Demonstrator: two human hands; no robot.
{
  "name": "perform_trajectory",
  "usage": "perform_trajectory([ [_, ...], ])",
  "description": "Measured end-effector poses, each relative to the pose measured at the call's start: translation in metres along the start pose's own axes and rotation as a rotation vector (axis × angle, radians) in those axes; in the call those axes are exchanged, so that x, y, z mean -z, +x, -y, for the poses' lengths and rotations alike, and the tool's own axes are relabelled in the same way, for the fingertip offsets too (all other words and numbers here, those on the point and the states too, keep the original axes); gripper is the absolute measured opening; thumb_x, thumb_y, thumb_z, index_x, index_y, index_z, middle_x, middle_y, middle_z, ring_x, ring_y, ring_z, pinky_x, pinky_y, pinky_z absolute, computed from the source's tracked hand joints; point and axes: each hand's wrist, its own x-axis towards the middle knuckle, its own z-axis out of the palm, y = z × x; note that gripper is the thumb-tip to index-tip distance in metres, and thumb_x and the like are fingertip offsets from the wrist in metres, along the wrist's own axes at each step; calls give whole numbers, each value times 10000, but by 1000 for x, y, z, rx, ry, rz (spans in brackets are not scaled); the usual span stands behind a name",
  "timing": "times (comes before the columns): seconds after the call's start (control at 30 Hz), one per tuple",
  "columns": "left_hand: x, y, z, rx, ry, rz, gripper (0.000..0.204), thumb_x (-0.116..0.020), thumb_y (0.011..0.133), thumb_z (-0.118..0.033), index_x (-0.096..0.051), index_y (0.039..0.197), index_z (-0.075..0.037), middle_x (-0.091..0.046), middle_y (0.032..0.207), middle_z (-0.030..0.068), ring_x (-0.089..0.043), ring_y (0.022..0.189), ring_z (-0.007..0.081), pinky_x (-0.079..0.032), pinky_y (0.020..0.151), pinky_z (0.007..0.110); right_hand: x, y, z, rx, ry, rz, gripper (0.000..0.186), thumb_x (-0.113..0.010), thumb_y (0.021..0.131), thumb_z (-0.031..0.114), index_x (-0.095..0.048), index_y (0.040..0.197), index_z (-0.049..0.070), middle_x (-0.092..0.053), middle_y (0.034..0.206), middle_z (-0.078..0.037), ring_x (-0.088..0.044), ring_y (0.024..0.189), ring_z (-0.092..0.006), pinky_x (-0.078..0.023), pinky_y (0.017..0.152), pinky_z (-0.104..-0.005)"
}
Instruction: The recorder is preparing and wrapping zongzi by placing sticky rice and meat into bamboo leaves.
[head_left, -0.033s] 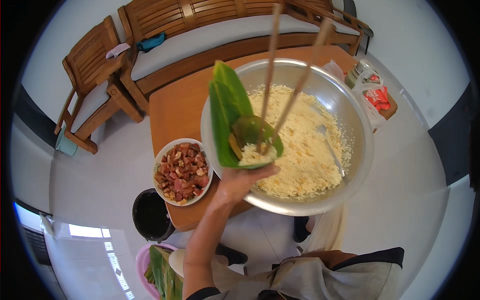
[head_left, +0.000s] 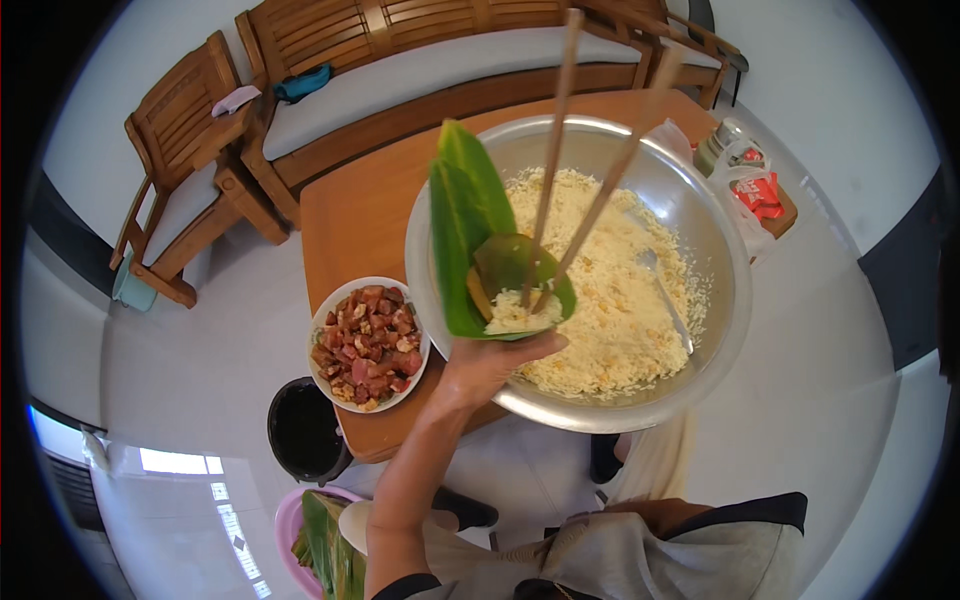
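Note:
My left hand (head_left: pixel 495 365) is wrapped under a green leaf cone (head_left: pixel 460 230), holding it over the large steel bowl (head_left: pixel 715 335) of pale rice grains (head_left: pixel 600 360). Some rice sits inside the cone. Two wooden chopsticks (head_left: pixel 550 150) stand tilted in it, their tops apart, with no hand visible on them. A metal spoon (head_left: pixel 672 310) lies in the bowl's rice. A plate of chopped reddish meat (head_left: pixel 365 345) is just left of the bowl. My right hand is out of view.
Wooden table (head_left: pixel 340 220), with jar (head_left: pixel 712 145) and bagged red packet (head_left: pixel 755 195) at right. Bench (head_left: pixel 450 60) and armchair (head_left: pixel 170 150) behind. Black bucket (head_left: pixel 300 425) beside the table; pink basin of leaves (head_left: pixel 320 530) below it. Someone's light-clad leg (head_left: pixel 660 460) or my own, cannot tell, under the bowl.
My left hand, the leaf cone and the chopsticks have shifted slightly to the right. The rest of the scene shows only a very small shift in the picture.

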Motion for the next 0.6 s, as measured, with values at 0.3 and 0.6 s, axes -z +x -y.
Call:
perform_trajectory([
  [0.3, -1, 9, 1, -56, 78, -26, 336, -730, 622, -14, -551, 906, -20, -572, 817, 42, -557, 760, 132, -481, 698, 265, -51, -43, 10, -17, 146, -41, 329, -441, 838, 326, -531, 988, 47, -595, 768, -77, -591, 714, -202, -447, 683, -374],
  [0.6, 5, 4, -3, -141, 194, -15, 398, -712, 618, -3, -530, 971, -20, -544, 887, 33, -526, 814, 121, -443, 737, 261, 175, -279, 117, 673, 546, -1333, 399, -606, 801, 190, -463, 1113, -13, -489, 678, 13, -462, 522, -35, -380, 443, -156],
])
